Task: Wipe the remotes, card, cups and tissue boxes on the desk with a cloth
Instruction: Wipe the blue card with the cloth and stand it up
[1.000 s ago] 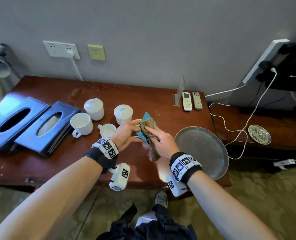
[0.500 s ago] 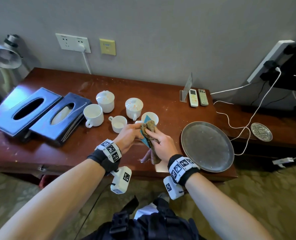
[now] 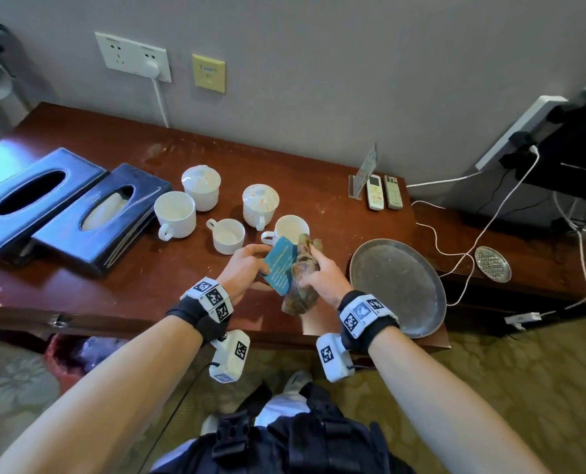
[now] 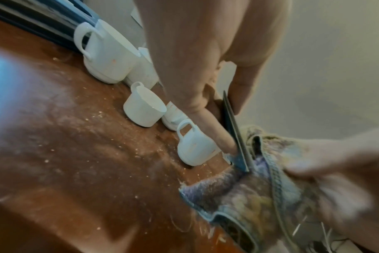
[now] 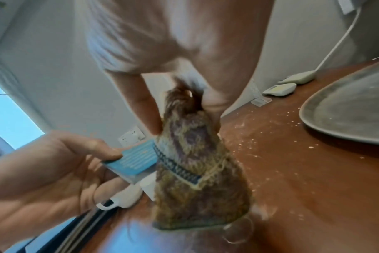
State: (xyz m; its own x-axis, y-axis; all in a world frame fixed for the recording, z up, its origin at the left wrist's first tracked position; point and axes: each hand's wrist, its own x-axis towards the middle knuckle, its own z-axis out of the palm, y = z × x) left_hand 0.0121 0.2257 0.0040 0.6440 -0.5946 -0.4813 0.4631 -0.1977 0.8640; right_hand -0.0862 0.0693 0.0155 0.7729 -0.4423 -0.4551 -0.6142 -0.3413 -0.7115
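While the left hand pinches the card in its fingers, the right hand fingers pinch the cloth against it.

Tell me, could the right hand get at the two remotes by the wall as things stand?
Probably yes: the desk between the right hand and the remotes lies bare, but that hand grips the cloth.
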